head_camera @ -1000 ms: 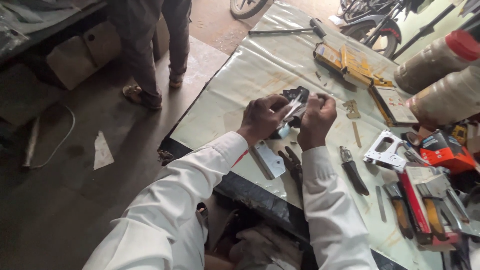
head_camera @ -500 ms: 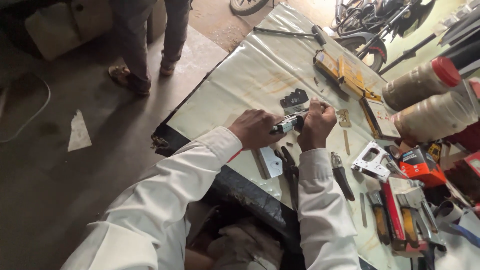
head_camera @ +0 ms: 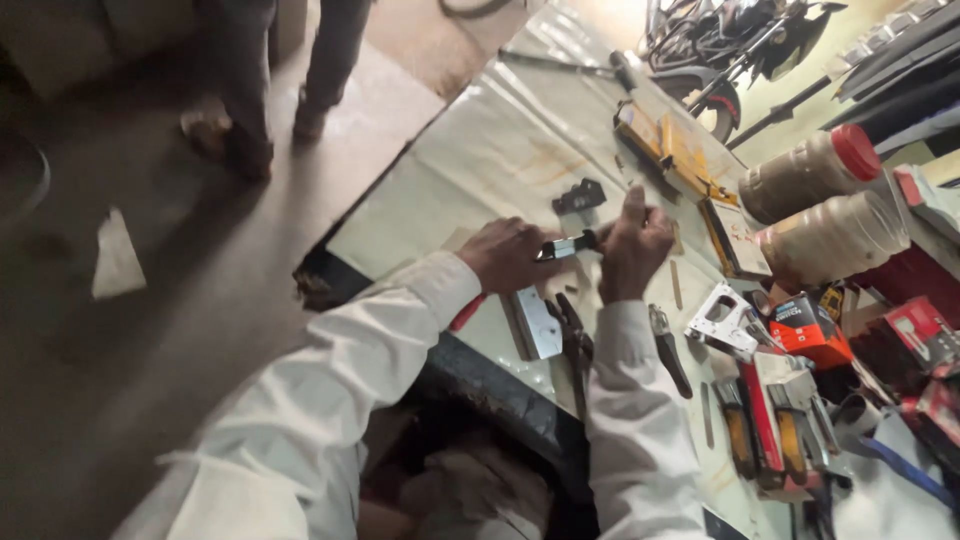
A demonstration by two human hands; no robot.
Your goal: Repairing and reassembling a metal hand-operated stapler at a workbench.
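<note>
The pale plastic-covered worktable (head_camera: 480, 170) has open room at its far end, while tools crowd its right side. The left hand (head_camera: 512, 255) is clenched around a small silver-and-black metal mechanism (head_camera: 566, 246), held just above the table. The right hand (head_camera: 634, 245) pinches its other end; the work looks unfinished, with a flat silver metal plate (head_camera: 538, 322) and a small black part (head_camera: 580, 196) lying apart, though blur hides detail.

Dim workshop with a bare grey concrete floor (head_camera: 150, 330), a pale scrap (head_camera: 115, 262) lying on it. Long pale-covered workbench (head_camera: 480, 170) running away, a parked motorbike (head_camera: 720, 50) beyond in brighter daylight.
</note>
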